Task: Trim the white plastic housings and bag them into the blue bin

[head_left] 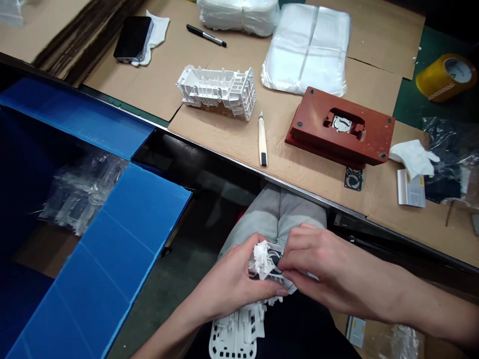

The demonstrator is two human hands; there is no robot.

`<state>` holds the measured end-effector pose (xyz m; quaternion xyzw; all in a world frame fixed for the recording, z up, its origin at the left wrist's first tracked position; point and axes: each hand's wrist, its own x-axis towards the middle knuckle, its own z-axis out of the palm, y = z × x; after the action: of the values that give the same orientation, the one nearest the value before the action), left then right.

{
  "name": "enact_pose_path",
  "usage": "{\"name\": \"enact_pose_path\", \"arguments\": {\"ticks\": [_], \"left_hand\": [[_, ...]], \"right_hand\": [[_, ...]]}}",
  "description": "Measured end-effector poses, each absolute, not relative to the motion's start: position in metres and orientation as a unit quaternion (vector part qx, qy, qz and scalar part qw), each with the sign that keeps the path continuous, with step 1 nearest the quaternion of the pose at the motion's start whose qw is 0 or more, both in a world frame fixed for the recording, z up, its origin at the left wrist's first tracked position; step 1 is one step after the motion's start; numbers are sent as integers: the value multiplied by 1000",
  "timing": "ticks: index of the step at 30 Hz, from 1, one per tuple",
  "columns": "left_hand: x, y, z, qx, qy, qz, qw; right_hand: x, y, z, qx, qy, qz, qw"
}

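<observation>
Over my lap I hold a white moulded plastic part upright, its far end between my hands. My left hand is wrapped round its left side. My right hand pinches the top of the part from the right, fingers pressed together on it. A second white plastic part of the same kind lies on the cardboard-covered table beyond my knees.
A red-brown fixture block with a small metal insert sits on the table, a utility knife beside it. Stacked clear bags, a marker, a phone, yellow tape. A blue corrugated box with bagged parts stands at left.
</observation>
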<state>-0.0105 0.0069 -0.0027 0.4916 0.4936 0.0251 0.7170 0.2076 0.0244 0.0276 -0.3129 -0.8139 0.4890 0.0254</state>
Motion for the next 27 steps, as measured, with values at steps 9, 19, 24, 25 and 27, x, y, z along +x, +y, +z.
{"name": "enact_pose_path", "arguments": {"ticks": [9,19,24,25,27], "left_hand": [[-13,2,-6,493,519,31,697],[-18,-1,-2,485,525,51,697],[-20,-3,0,468,512,56,718],[-21,-3,-1,466,511,60,720],[-22,-6,-1,466,510,68,720]], "right_hand": [[186,6,27,-348,-877,324,74],[186,-5,5,-387,-832,371,145],[190,4,21,-359,-797,471,117],[190,7,24,-352,-792,486,112],[192,11,30,-344,-781,509,109]]}}
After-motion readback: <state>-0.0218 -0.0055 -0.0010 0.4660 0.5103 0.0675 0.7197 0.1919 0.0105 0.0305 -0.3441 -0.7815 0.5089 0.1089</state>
